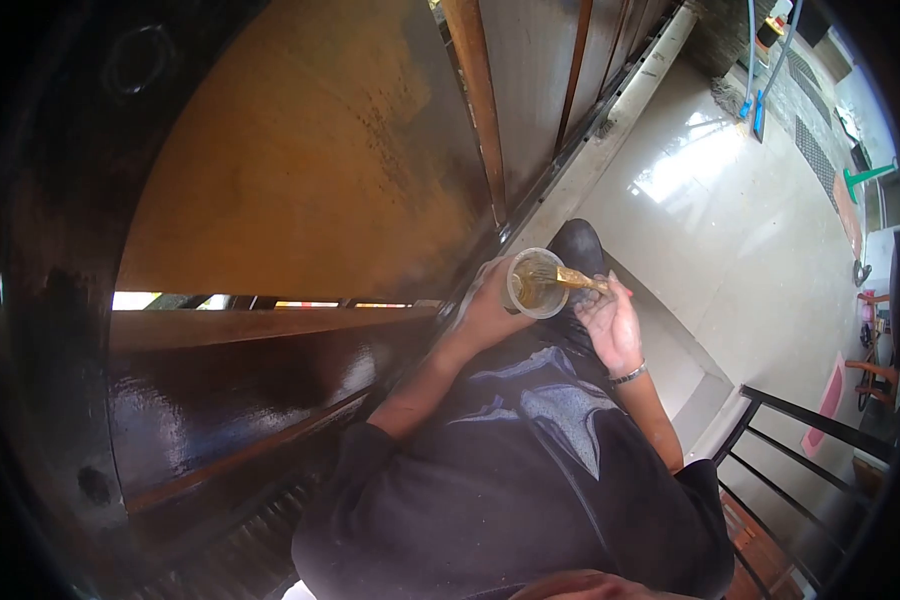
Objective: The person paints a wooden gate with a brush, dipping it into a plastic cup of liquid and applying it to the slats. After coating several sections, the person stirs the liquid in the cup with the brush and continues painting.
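Observation:
My left hand (488, 312) is wrapped round a clear plastic cup (520, 299) with some yellowish liquid in it, held in front of my body. My right hand (613, 325) grips the handle of a paintbrush (580, 281), its bristles inside the cup's mouth. A bracelet circles my right wrist. To the left of the cup is a large wooden panel (300, 150), orange-brown over much of its surface and darker grey-brown toward its right side. Below that panel runs a glossy dark wooden beam (240, 400).
A pale tiled floor (710, 240) lies at the right, beyond a ledge (620, 130) beside the panels. A black metal railing (810, 425) stands at the lower right. A green-headed tool (867, 174) and a pink item (826, 408) are at the far right.

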Motion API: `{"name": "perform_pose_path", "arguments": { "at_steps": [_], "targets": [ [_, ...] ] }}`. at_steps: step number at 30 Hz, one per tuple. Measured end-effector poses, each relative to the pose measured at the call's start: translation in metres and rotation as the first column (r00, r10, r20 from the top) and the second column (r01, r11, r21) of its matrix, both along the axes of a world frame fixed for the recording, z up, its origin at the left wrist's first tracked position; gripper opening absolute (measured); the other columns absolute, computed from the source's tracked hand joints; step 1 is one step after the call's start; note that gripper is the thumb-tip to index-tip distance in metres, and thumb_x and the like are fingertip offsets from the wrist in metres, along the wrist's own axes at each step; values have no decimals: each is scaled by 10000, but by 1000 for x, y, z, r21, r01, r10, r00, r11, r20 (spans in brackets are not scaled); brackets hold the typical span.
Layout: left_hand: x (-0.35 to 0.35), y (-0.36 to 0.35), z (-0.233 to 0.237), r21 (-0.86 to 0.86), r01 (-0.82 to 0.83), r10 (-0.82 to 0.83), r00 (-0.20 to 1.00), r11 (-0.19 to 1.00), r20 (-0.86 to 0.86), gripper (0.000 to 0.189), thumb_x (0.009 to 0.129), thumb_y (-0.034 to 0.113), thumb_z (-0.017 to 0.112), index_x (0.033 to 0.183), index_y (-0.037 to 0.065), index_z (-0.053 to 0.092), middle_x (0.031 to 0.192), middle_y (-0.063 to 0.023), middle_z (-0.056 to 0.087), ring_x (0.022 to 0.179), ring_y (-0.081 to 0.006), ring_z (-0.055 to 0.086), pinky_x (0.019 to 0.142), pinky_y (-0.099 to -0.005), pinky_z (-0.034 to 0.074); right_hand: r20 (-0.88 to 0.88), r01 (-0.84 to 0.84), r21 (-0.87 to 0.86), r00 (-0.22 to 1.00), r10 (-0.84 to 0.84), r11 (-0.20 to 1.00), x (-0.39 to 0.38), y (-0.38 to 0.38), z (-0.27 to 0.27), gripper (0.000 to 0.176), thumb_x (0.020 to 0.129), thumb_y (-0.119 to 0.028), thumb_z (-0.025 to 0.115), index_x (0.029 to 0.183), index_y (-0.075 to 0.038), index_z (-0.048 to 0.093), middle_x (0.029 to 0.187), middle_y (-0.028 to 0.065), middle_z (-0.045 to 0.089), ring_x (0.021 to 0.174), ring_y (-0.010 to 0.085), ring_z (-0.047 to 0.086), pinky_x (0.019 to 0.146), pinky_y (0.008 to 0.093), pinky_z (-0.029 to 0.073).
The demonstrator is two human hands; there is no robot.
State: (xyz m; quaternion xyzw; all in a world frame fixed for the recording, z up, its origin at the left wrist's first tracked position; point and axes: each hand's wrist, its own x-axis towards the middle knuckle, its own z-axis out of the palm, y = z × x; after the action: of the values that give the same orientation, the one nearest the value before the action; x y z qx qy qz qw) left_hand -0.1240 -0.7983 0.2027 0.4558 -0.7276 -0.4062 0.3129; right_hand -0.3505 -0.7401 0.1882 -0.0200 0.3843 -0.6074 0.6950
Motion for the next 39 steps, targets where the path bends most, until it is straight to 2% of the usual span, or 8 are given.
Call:
{"name": "perform_pose_path", "arguments": {
  "at_steps": [3, 9, 12, 14, 21, 26, 35, 39],
  "targets": [
    [-2, 0, -2, 24, -4, 4, 1000, 1000, -4, 810, 646, 229, 886, 1341, 50, 511, 1301, -147, 567, 1249, -313, 532, 1059, -405, 415, 162, 9, 46, 987, -17, 999, 5, 2, -13, 272, 1017, -346, 544, 1118, -96, 579, 944, 30, 612, 860, 159, 577, 853, 354, 499],
    [-1, -2, 1, 129, -17, 29, 996, 991, -86, 785, 662, 234, 888, 1322, 24, 518, 1255, -153, 597, 1192, -292, 581, 1027, -390, 445, -119, -13, -98, 993, 1, 995, 3, -5, -8, 312, 1023, -385, 521, 1129, -95, 565, 979, 44, 631, 875, 175, 588, 881, 370, 482],
    [-1, -3, 20, 220, 28, 10, 986, 975, -169, 748, 690, 194, 877, 1318, 9, 516, 1259, -143, 603, 1183, -259, 589, 1026, -374, 447, -77, -27, -157, 997, 15, 987, 4, -11, -5, 311, 1030, -382, 504, 1128, -94, 567, 1036, 62, 644, 940, 178, 595, 893, 370, 470],
    [-3, -4, 13, 258, 73, 3, 960, 963, -281, 723, 706, 159, 869, 1317, 4, 515, 1269, -133, 604, 1186, -233, 586, 1029, -363, 445, -24, 17, -78, 1000, -19, 997, 8, -16, 3, 304, 1015, -379, 539, 1104, -90, 578, 924, 37, 608, 863, 164, 580, 881, 366, 472],
    [4, -3, 8, 235, 34, 39, 953, 971, -299, 753, 707, 120, 868, 1345, 0, 485, 1279, -117, 605, 1202, -210, 573, 1047, -354, 432, 117, 44, -51, 992, -38, 998, 22, -25, 6, 268, 993, -365, 583, 1091, -116, 577, 838, 8, 560, 803, 157, 541, 864, 362, 450],
    [-4, -12, 42, 258, 191, -84, 923, 947, -376, 769, 703, 129, 873, 1352, 4, 481, 1282, -112, 602, 1209, -211, 570, 1050, -352, 429, 200, 112, -104, 976, -90, 988, 15, -39, 15, 260, 991, -344, 584, 1099, -108, 564, 819, 11, 535, 811, 174, 529, 868, 365, 445],
    [-30, -27, 49, 110, -15, 34, 985, 994, -171, 777, 658, 160, 912, 1314, 18, 521, 1241, -120, 630, 1165, -219, 602, 1013, -360, 468, 221, 305, -262, 942, -250, 916, -25, -64, 26, 260, 1031, -346, 520, 1137, -112, 557, 885, 13, 584, 908, 160, 563, 902, 355, 449],
    [-39, -29, 53, 138, -9, 32, 986, 990, -165, 800, 645, 137, 927, 1317, 3, 514, 1248, -125, 627, 1168, -215, 603, 1009, -359, 476, 126, 374, -283, 927, -352, 883, -54, -74, 14, 369, 1026, -367, 537, 1251, -75, 532, 1074, 47, 593, 1002, 186, 564, 953, 383, 458]
  ]
}}
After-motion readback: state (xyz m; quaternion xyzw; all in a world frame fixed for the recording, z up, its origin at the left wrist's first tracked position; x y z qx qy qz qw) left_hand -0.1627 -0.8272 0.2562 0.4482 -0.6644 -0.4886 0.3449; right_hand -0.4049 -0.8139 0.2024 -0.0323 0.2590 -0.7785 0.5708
